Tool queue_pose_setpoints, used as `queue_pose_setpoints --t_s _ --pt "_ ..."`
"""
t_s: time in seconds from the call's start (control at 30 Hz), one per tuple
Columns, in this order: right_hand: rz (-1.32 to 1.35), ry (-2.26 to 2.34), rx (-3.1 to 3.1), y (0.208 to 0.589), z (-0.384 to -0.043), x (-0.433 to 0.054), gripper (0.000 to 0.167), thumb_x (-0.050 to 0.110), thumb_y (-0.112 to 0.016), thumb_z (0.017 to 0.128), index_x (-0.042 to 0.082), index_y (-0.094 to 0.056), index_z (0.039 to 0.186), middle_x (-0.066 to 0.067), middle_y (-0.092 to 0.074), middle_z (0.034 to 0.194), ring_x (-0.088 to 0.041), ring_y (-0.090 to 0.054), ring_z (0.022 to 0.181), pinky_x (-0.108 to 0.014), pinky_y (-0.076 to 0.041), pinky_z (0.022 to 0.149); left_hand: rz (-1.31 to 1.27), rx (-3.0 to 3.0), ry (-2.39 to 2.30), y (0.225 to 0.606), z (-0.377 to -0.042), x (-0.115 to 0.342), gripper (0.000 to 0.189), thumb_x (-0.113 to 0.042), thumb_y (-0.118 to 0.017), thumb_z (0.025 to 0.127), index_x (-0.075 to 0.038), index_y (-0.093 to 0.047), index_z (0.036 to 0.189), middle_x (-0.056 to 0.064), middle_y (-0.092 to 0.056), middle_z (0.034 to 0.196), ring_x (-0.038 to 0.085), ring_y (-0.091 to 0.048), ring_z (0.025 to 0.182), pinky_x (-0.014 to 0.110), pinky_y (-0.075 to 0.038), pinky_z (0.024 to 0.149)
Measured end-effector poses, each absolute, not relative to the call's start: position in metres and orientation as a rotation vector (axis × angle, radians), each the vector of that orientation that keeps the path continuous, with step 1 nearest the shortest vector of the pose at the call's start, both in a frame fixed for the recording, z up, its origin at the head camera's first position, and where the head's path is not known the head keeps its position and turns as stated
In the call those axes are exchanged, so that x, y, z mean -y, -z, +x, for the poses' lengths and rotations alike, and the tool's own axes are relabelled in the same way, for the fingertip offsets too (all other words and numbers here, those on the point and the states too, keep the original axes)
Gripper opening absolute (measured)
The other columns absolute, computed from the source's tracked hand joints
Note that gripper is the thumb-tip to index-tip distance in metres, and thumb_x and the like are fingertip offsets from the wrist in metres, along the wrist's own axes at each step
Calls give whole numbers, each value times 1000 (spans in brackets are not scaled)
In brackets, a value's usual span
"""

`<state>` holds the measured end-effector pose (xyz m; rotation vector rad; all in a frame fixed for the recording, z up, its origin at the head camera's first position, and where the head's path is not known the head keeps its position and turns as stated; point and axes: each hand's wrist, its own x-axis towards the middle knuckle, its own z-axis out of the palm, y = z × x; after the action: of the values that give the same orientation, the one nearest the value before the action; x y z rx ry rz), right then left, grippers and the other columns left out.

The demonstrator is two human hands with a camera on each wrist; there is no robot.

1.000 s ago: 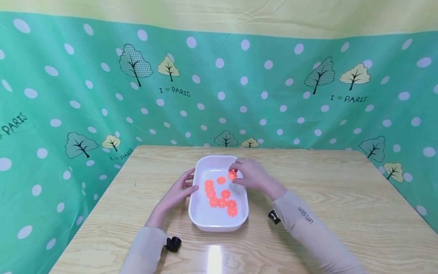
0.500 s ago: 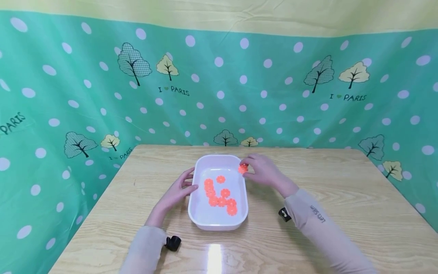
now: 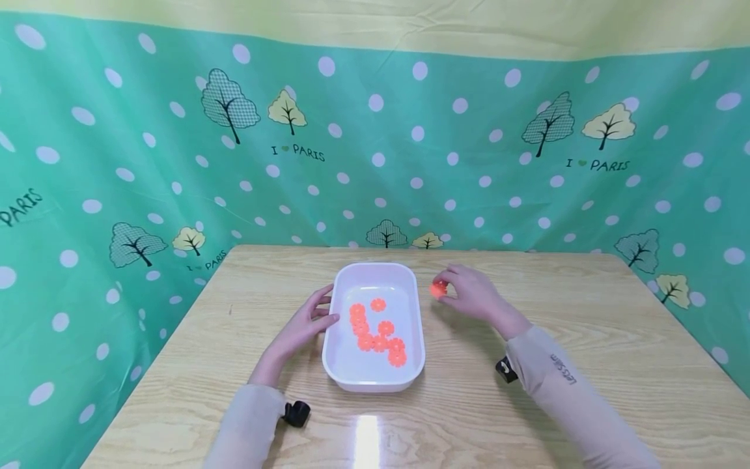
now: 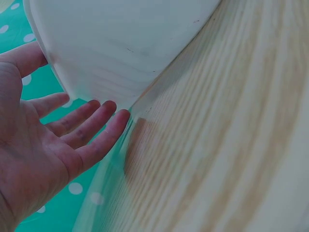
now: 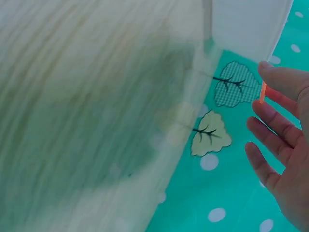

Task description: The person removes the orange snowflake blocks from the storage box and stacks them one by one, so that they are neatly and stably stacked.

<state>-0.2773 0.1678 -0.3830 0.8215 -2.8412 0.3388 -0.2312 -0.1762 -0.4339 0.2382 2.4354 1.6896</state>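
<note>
In the head view a white plastic basin [image 3: 375,380] holds several orange, flower-shaped plastic discs [image 3: 379,343]. My left hand [image 3: 301,330] rests against the basin's left side, thumb at the rim and the other fingers loosely extended along the outer wall. The left wrist view shows those fingers [image 4: 91,149] spread beside the white wall. To the right of the basin, my right hand [image 3: 471,294] pinches one orange flower-shaped disc [image 3: 437,290] between thumb and fingertips. Seen edge-on in the right wrist view, that disc [image 5: 263,93] is a thin orange strip; the remaining fingers are apart from it.
The basin stands on a light wooden table [image 3: 562,306]. A green dotted curtain [image 3: 469,163] with printed trees hangs behind and beside the table. Black wrist cameras [image 3: 297,413] sit under both sleeves.
My right hand has carried the pinched disc from inside the basin, over its right rim, to above the table on the right. My left hand and the basin have stayed put.
</note>
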Motion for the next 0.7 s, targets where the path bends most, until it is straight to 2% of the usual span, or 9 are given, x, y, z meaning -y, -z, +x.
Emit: queue_pose_setpoints --t_s 0.4,0.7 --pt "811 -343 2871 395 -279 -189 32 21 -71 74 11 -65 103 -6 -61 101 -24 -56 93 -42 -48 80 233 -2444 -1692 432 -229 176 64 -21 -59 87 -24 -27 142 14 -38 136 31 -47 114 38 -49 87" --pt "778 -388 2953 407 -280 -197 35 26 -72 74 12 -64 104 -3 -60 96 -22 -57 90 -42 -48 78 216 -2451 -1680 431 -227 175 64 -23 -60 87 -26 -27 142 13 -38 136 30 -48 113 38 -49 87"
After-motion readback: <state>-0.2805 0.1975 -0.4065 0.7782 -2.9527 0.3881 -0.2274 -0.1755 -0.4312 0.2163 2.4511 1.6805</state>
